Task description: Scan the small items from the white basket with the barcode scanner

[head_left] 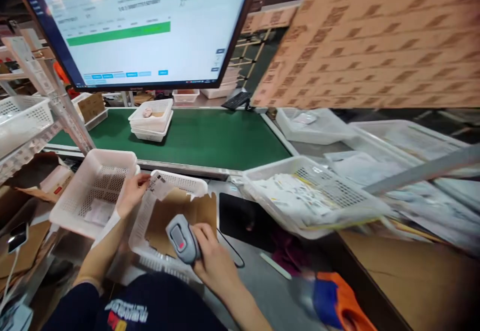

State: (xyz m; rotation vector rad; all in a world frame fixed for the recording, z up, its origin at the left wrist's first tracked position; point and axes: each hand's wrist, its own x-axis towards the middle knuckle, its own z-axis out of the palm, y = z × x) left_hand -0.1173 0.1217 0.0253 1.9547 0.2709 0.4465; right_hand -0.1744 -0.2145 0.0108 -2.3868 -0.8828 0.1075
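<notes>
The left hand [132, 195] pinches a labelled slip [156, 182] at the far rim of the white basket [139, 231] — just up and left of the scanner. The right hand [212, 258] is clenched around the grey scanner [182, 238], its nose aimed at the cardboard box [180, 218] in that basket — the slip lies nearer the left hand.

Take the conveyor belt [210, 138] as your landmark. On it, toward its left, sits a stack of baskets [152, 121]; behind and above it hangs the monitor [138, 26]. On your side of the belt – the near side – your left hand [131, 193] touches the rim of a basket [165, 221] holding cardboard [176, 218]. Your right hand [212, 256] grips the scanner [182, 238] over it. Another basket [95, 188] lies left; a paper-filled tray [311, 196] right.
</notes>
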